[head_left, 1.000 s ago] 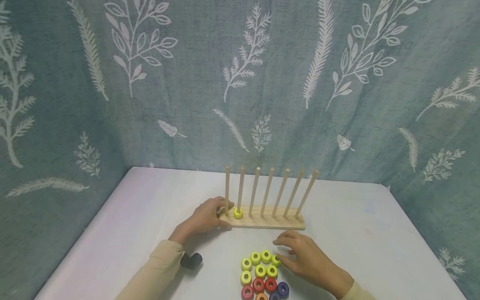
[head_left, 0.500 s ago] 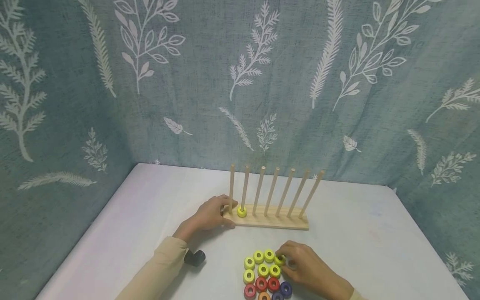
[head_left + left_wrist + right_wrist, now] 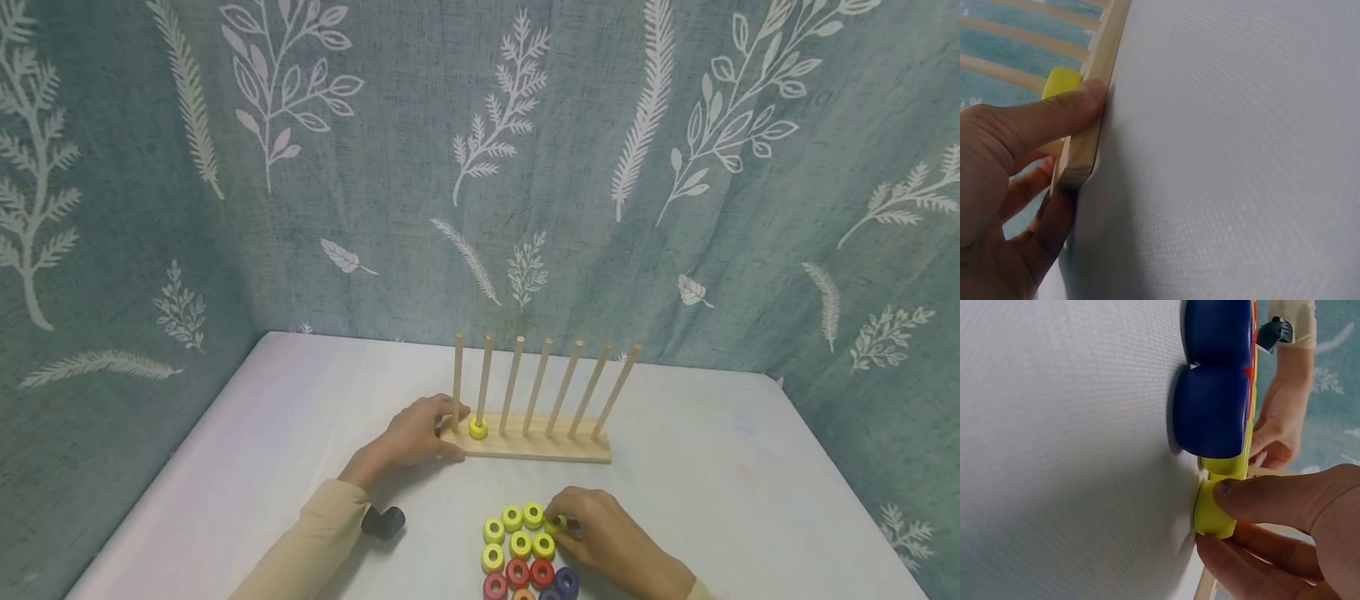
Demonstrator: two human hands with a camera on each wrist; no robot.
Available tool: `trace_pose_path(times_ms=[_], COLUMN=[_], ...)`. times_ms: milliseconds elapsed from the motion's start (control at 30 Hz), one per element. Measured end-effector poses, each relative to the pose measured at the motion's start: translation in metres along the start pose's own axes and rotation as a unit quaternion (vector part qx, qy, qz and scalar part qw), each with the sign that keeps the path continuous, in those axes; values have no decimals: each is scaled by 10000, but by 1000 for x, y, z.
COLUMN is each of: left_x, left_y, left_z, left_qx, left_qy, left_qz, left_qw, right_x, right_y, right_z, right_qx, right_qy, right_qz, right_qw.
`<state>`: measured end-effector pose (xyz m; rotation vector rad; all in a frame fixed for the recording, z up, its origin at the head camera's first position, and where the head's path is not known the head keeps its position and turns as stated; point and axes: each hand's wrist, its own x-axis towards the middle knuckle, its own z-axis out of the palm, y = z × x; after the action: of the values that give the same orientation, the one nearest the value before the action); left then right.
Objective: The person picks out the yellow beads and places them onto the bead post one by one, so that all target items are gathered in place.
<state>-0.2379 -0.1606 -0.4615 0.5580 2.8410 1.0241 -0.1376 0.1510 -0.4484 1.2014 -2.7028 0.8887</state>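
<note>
My left hand (image 3: pixel 415 432) grips the left end of a wooden peg rack (image 3: pixel 536 450), thumb along the front edge and fingers behind, as the left wrist view shows. Several upright pegs rise from the rack's base. One yellow ring (image 3: pixel 477 428) sits at the foot of the second peg from the left. In front of the rack, my right hand (image 3: pixel 603 533) pinches another yellow ring (image 3: pixel 1213 509) between thumb and fingers. That ring is at table level at the right end of the back row of yellow rings (image 3: pixel 512 518), partly hidden by the fingers in the head view.
Nearer me lie red rings (image 3: pixel 517 573), dark blue rings (image 3: pixel 567 582) and an orange ring (image 3: pixel 523 594), the last cut off by the frame. A black device (image 3: pixel 383 522) is on the left wrist. A patterned teal curtain (image 3: pixel 390 167) hangs behind the white table (image 3: pixel 697 467).
My right hand has come down and toward me onto the rightmost yellow ring, and its fingers have closed round it. The left hand keeps its hold on the rack.
</note>
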Motion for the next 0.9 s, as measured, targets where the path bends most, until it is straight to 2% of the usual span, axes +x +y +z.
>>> trace_pose_path(times_ms=[300, 500, 900], left_x=[0, 1, 3], left_y=[0, 1, 1], left_z=[0, 0, 0], left_qx=[65, 52, 33], left_qy=[1, -33, -46], left_qz=[6, -56, -130], left_qw=[10000, 10000, 9999], right_x=[1, -1, 0], right_y=[-1, 0, -3], right_z=[-5, -10, -25], right_qx=[-129, -197, -496], right_qy=[-116, 11, 115], right_qz=[-36, -229, -187], right_qw=[9998, 9995, 9985])
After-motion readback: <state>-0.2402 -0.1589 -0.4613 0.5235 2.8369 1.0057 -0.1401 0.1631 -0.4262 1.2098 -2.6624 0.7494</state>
